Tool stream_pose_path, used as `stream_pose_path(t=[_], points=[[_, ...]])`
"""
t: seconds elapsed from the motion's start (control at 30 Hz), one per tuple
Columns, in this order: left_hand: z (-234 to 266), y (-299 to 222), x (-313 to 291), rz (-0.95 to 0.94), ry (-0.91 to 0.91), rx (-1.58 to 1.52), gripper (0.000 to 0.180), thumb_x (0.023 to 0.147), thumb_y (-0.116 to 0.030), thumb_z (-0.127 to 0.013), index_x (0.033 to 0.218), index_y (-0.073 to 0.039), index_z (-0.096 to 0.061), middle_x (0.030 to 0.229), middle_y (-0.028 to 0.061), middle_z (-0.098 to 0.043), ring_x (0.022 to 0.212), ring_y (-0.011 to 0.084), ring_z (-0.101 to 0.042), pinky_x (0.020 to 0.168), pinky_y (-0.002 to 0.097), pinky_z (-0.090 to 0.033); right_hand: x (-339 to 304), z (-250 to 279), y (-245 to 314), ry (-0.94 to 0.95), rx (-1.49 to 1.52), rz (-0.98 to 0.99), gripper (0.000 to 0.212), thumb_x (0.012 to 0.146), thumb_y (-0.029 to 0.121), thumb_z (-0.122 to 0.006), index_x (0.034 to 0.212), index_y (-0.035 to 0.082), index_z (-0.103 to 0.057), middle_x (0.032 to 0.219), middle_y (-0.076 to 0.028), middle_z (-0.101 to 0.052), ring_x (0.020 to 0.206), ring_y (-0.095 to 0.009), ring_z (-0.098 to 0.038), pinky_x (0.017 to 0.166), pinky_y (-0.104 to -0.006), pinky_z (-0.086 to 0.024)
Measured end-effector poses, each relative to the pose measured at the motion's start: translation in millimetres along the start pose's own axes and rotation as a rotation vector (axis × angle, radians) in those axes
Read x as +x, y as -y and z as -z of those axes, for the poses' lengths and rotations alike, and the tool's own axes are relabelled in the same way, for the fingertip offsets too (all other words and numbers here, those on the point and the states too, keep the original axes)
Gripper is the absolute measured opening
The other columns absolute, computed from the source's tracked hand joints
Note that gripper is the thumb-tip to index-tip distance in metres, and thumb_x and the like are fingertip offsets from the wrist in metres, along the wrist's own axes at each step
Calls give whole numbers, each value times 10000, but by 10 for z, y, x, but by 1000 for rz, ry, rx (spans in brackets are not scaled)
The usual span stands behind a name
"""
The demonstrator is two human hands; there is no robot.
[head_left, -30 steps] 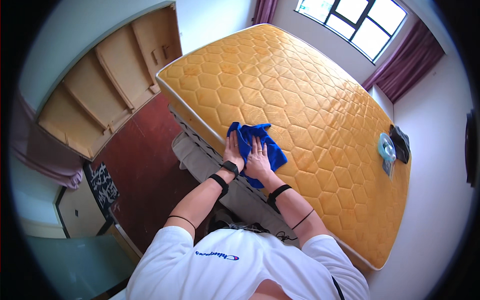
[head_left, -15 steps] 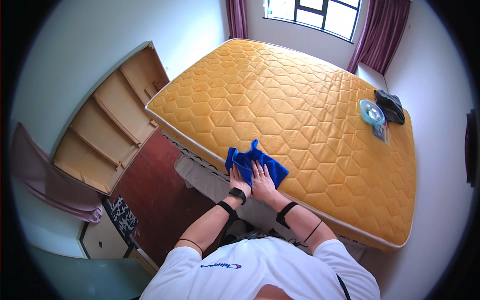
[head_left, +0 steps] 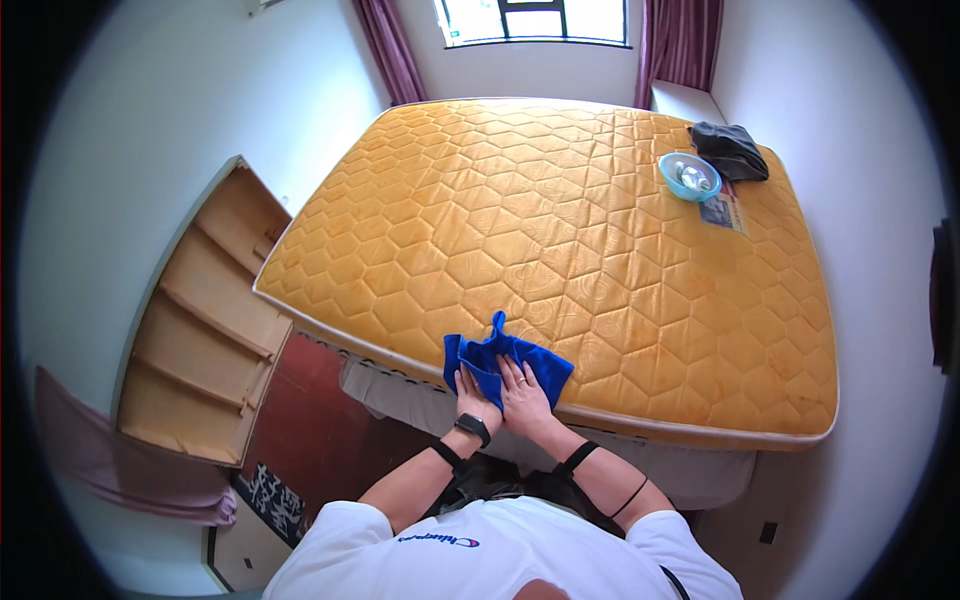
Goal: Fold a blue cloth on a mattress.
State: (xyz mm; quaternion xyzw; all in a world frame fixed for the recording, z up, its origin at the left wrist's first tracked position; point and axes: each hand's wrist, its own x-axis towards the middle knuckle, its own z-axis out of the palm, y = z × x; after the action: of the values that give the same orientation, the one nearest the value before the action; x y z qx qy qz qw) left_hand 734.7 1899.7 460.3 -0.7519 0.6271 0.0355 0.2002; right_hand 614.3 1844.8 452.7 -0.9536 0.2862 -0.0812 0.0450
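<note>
A crumpled blue cloth lies at the near edge of a yellow quilted mattress. My left hand rests on the cloth's near left part, its fingers stretched forward. Beside it my right hand, with a ring on one finger, lies flat on the cloth with fingers spread. The hands touch or nearly touch at the thumbs. Folds of cloth stand up just beyond the fingertips.
A light blue basin holding something shiny sits at the mattress's far right, with dark folded fabric beside it and a printed sheet in front. A wooden frame leans against the left wall. Purple curtains flank the window.
The view has turned, so the mattress looks squarer to me and the basin sits farther left in the picture. Both hands stay on the cloth, which keeps nearly the same shape.
</note>
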Motion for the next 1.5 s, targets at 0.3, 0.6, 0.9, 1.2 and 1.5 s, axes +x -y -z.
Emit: stream_pose_path(t=[0.3, 0.6, 0.9, 1.2, 1.5], points=[[-146, 1093, 407, -80, -133, -46, 849, 956, -499, -474, 1637, -61, -220, 1662, 349, -140, 1560, 515, -4, 1250, 597, -15, 1020, 1, 494, 23, 10, -107, 818, 824, 299, -640, 1502, -95, -407, 1648, -333, -181, 1566, -447, -141, 1252, -593, -134], [-348, 2598, 837, -250, -226, -203, 954, 876, -495, -581, 1636, -54, -211, 1683, 277, -164, 1555, 515, -17, 1273, 560, -35, 2272, -52, 1299, 219, -87, -210, 940, 812, 316, -679, 1556, -101, -286, 1641, -368, -140, 1559, -495, -93, 1239, -639, -87], [-245, 3267, 1115, -373, -126, -146, 1298, 697, -686, -722, 1656, -69, -101, 1689, 286, -108, 1559, 506, 15, 1278, 545, -2, 2958, 79, 1528, 417, -12, -289, 1234, 636, 369, -831, 1586, -101, -198, 1646, -384, -63, 1544, -552, 7, 1173, -760, -40], [-263, 3270, 1059, -381, -107, -4, 1339, 692, -777, -687, 1653, -55, -96, 1693, 280, -100, 1551, 525, 39, 1270, 562, 32, 2879, 0, 1514, 288, 36, -258, 1231, 592, 360, -841, 1567, -101, -248, 1651, -367, -94, 1554, -528, -21, 1194, -733, -30], [-332, 3063, 968, -355, -225, 89, 1090, 831, -602, -619, 1656, -80, -135, 1714, 232, -92, 1565, 493, 41, 1265, 578, 12, 2514, -50, 1480, 103, 60, -211, 1016, 695, 335, -750, 1533, -82, -353, 1648, -323, -185, 1570, -448, -114, 1252, -622, -83]])
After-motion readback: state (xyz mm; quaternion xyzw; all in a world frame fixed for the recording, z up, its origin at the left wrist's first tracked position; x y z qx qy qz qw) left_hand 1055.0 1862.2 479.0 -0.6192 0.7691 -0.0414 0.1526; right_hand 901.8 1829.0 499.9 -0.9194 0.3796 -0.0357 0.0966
